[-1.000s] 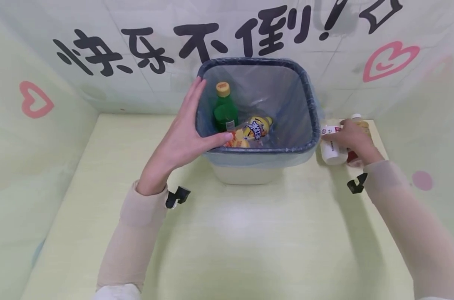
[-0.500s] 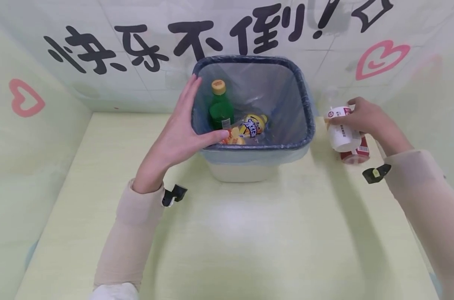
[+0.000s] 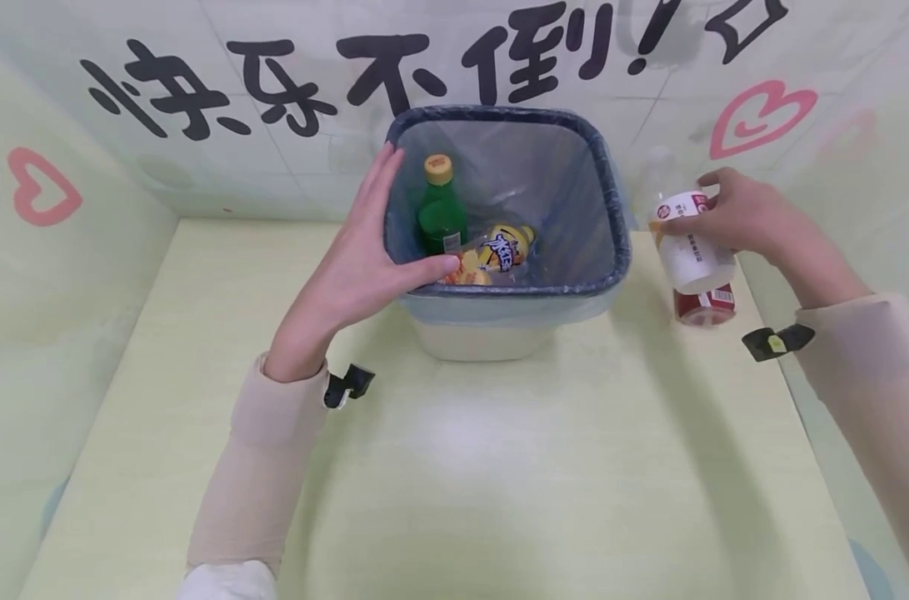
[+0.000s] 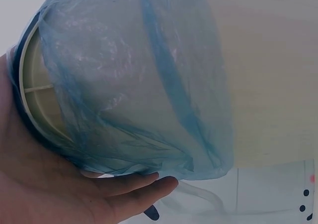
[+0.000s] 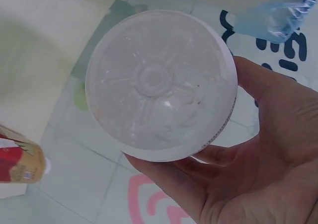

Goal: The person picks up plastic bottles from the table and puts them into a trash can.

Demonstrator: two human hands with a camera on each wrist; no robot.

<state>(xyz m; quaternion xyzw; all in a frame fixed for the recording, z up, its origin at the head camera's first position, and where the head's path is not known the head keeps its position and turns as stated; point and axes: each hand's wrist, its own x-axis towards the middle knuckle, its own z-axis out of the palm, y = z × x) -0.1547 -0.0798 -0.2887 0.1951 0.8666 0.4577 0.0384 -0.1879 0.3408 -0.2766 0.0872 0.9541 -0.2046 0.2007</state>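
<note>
My right hand [image 3: 750, 212] grips a plastic bottle [image 3: 697, 260] with a white label, raised and tilted at the table's right end. Its round base [image 5: 156, 92] faces the camera in the right wrist view. Just below it, a red-labelled bottle [image 3: 703, 307] is partly hidden. My left hand [image 3: 345, 267] holds the corner of a lined trash bin [image 3: 491, 342], thumb over the near rim. In the left wrist view its fingers [image 4: 144, 196] lie along the outside of the blue liner [image 4: 134, 85]. Inside the bin are a green bottle [image 3: 442, 221] and a yellow-labelled drink bottle [image 3: 505, 248].
The pale table [image 3: 454, 475] is bounded by a back wall [image 3: 274, 183] with large black characters and by side walls with painted hearts. The bin stands against the back wall, left of the two bottles at the right.
My right hand has lifted the white-labelled bottle off the table and tilted it, moving back and right, uncovering more of the red-labelled bottle. My left hand keeps its place at the bin.
</note>
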